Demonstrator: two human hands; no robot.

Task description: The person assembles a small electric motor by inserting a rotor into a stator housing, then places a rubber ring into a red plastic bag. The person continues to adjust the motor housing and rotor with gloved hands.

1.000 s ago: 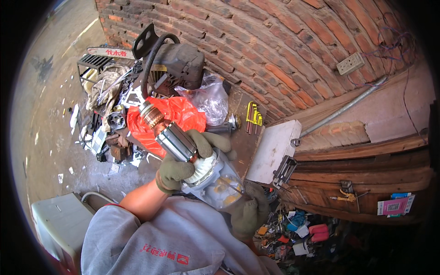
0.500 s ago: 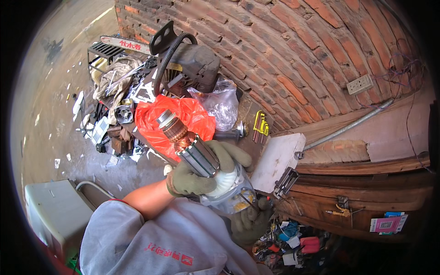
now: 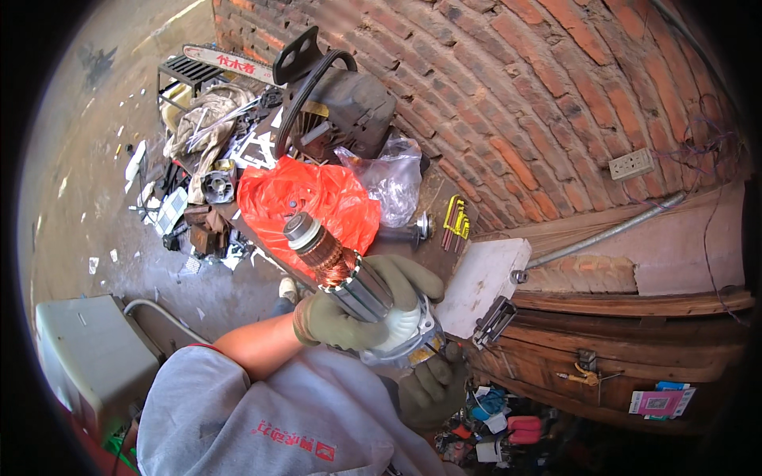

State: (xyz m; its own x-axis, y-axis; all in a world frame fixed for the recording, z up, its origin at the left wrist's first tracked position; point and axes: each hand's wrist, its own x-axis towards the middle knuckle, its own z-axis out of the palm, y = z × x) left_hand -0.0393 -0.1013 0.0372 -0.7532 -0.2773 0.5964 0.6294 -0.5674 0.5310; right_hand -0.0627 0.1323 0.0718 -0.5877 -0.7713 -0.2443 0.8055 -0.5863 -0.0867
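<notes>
A motor armature [image 3: 337, 268] with a copper winding, a ribbed commutator and a bearing at its upper end stands tilted in front of me. My left hand [image 3: 349, 319], in a green work glove, is wrapped round its steel core. Below the core sits a white fan [image 3: 403, 324], next to a grey metal housing [image 3: 413, 347] at the armature's lower end. My right hand [image 3: 429, 382], also gloved, has its fingers curled against the underside of this housing. Part of that hand lies in shadow.
An orange-red plastic bag [image 3: 317, 198] and a clear bag [image 3: 393, 182] lie on the bench beyond, before a chainsaw [image 3: 349, 111]. Hex keys in a yellow holder [image 3: 456, 218] lie to the right, near a white board [image 3: 484, 278]. Scattered parts [image 3: 206, 230] cover the left side.
The armature and both hands have shifted slightly right and down in the picture. The housing has turned a little, and my right hand's fingers show more clearly against it.
</notes>
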